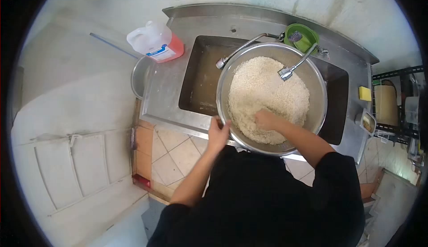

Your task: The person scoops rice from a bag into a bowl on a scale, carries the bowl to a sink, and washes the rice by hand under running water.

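Observation:
A large round metal bowl (319,109) rests over the double sink and holds a heap of pale grains (263,75) that look like rice. At the bowl's lower left edge, my left hand (218,133) has its fingers closed on the rim. My right hand (266,119) is inside the bowl, with its fingertips sunk in the grains, so whether it grips any of them is hidden. Two faucet spouts reach toward the bowl: one (243,48) ends at its upper left rim, the other (296,65) hangs over the grains.
A jug of pink liquid (176,46) stands on the steel counter (162,86) at the left. Behind the bowl is a green basin (312,32). A yellow sponge (364,93) and a small metal container (366,122) lie to the right, beside a black rack (394,75).

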`<state>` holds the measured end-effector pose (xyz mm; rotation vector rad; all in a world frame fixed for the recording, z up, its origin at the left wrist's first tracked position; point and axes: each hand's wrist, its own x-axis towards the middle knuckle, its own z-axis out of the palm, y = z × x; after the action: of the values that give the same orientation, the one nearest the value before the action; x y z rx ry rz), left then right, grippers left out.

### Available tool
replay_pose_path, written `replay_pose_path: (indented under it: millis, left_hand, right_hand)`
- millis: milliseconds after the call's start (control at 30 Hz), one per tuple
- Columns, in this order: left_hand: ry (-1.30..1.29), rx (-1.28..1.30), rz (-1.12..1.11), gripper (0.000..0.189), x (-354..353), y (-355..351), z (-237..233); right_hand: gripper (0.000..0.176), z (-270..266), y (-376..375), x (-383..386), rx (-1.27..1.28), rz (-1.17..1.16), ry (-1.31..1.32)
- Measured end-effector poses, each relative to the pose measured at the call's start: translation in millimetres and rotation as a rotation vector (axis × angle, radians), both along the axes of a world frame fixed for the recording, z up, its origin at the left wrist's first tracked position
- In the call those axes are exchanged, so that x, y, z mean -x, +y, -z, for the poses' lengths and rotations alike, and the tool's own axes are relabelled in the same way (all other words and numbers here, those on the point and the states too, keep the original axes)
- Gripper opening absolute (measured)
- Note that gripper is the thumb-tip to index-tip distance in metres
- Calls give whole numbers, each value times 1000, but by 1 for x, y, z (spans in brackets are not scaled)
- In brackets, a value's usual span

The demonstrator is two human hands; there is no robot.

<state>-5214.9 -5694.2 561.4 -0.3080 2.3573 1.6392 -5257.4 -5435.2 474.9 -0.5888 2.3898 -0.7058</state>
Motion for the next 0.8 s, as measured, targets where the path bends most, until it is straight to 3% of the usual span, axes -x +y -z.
replay_pose_path:
  millis: [67, 167, 233, 300, 333, 367, 433, 500, 533, 600, 633, 667, 700, 733, 800]
  left_hand:
    - [-5, 35, 80, 44, 47, -15, 14]
    - [14, 90, 241, 50, 113, -8, -12]
    - [102, 196, 325, 51, 140, -3, -14]
    - [83, 166, 363, 49, 152, 1, -21]
    - [78, 172, 387, 47, 155, 1, -20]
    - [66, 154, 400, 47, 156, 0, -14]
    - [103, 97, 420, 43, 156, 0, -4]
    - [73, 96, 444, 41, 157, -1, -5]
    - [51, 106, 460, 39, 159, -1, -6]
    - [44, 87, 475, 38, 162, -2, -4]
    - [40, 75, 487, 38, 162, -2, -3]
    - [39, 66, 484, 38, 164, -3, -3]
    - [61, 60, 494, 39, 164, -4, -2]
    - [81, 49, 506, 39, 162, -4, -2]
    - [80, 36, 529, 38, 162, -9, -3]
  right_hand:
    - [33, -37, 11, 3, 39, 167, -71]
    - [38, -112, 23, 22, 14, 303, -2]
    - [46, -192, 23, 49, -173, 239, -84]
    - [51, -246, 30, 55, 88, 401, 35]
    - [51, -313, 11, 59, 108, 606, -126]
    - [49, -360, 0, 64, 117, 651, -55]
    - [46, -411, -3, 62, 174, 967, 62]
    - [35, -438, -26, 56, 500, 1234, 280]
    - [35, -433, -19, 56, 490, 1238, 284]
    - [32, -396, 10, 47, 1340, 774, -66]
    - [29, -362, -4, 47, 1533, 655, -79]
    - [19, -256, 8, 35, 1076, 791, 67]
    - [13, -151, 21, 25, 433, 828, 183]
    - [18, -51, 31, 15, -38, 804, 176]
    - [31, -102, -29, -20, -701, 341, 466]
